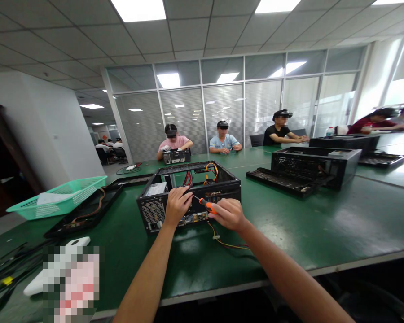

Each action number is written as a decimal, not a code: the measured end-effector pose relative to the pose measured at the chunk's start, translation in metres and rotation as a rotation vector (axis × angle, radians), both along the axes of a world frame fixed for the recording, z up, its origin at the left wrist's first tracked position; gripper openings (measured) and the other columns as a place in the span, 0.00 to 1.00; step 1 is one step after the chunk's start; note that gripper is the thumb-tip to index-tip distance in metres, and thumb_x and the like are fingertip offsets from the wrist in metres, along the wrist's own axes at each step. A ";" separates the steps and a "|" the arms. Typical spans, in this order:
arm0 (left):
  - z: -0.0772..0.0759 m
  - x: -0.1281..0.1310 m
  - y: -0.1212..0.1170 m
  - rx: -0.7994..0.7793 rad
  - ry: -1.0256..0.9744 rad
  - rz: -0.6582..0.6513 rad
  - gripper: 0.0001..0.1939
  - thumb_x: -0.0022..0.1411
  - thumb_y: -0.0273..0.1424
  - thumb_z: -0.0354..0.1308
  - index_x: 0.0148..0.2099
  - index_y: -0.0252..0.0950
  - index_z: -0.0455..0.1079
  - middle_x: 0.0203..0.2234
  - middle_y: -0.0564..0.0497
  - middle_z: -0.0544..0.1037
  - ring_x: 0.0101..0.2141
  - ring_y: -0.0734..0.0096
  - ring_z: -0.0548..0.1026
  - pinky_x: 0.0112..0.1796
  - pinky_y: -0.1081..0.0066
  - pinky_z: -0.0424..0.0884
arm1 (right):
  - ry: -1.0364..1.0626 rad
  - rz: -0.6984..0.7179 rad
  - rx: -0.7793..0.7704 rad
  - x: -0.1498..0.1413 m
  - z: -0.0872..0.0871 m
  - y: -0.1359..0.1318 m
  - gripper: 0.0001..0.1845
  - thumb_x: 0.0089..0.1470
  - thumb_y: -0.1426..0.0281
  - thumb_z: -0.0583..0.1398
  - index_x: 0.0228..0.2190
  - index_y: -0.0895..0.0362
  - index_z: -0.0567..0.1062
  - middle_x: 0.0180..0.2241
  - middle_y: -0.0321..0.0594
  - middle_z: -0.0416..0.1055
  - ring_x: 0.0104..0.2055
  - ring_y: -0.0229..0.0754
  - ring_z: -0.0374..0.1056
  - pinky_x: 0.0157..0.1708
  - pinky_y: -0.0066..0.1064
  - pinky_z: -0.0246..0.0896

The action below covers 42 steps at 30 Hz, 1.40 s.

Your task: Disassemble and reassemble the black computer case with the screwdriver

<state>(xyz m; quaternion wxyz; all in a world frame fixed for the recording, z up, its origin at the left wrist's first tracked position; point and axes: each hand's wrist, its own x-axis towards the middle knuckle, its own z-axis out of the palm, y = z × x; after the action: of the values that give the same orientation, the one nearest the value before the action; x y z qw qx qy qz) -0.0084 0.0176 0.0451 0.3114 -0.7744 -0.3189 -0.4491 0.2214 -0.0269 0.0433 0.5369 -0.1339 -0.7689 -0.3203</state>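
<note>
A black computer case (190, 197) lies on its side in front of me, its upper side uncovered and its back panel towards me. My right hand (229, 214) is closed around the orange-and-black handle of a screwdriver (207, 205), whose shaft points left at the back of the case. Close to the screwdriver's tip, my left hand (178, 204) lies against the case's back edge with its fingers curled together; what they pinch, if anything, is hidden. Inside the case are red and yellow cables (212, 170) and a metal power supply (155, 189).
Loose thin wires (216, 237) trail over the green table (289, 224). Left are a green basket (59, 197), a black side panel (84, 211), dark cables (11, 264) and a white object (59, 264). Another opened case (316, 168) stands right. Several people sit across the table.
</note>
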 end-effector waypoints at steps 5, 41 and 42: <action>0.001 0.000 0.000 -0.019 0.003 0.003 0.08 0.60 0.29 0.53 0.42 0.38 0.71 0.46 0.45 0.73 0.47 0.63 0.69 0.48 0.58 0.62 | -0.027 0.011 -0.008 -0.006 -0.001 -0.005 0.13 0.53 0.67 0.59 0.42 0.54 0.70 0.24 0.35 0.68 0.23 0.33 0.60 0.24 0.26 0.52; -0.022 -0.039 -0.012 -0.018 0.612 0.078 0.09 0.64 0.25 0.42 0.39 0.34 0.64 0.31 0.47 0.71 0.32 0.67 0.67 0.34 0.65 0.62 | 0.671 0.513 -1.116 -0.012 -0.024 0.038 0.16 0.59 0.56 0.46 0.30 0.54 0.61 0.13 0.25 0.57 0.14 0.33 0.59 0.24 0.28 0.63; -0.023 -0.044 -0.009 -0.009 0.669 0.063 0.10 0.65 0.25 0.41 0.39 0.35 0.64 0.32 0.47 0.71 0.32 0.67 0.67 0.34 0.66 0.61 | 0.613 0.449 -1.099 -0.011 -0.030 0.044 0.15 0.59 0.57 0.46 0.30 0.54 0.61 0.14 0.26 0.58 0.16 0.34 0.61 0.25 0.28 0.62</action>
<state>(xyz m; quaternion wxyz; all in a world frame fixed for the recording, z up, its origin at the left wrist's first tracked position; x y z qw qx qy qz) -0.0519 0.0088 0.0216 0.4092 -0.8700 -0.2246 -0.1588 0.2104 0.0172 0.0138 0.6386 -0.3094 -0.6421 0.2901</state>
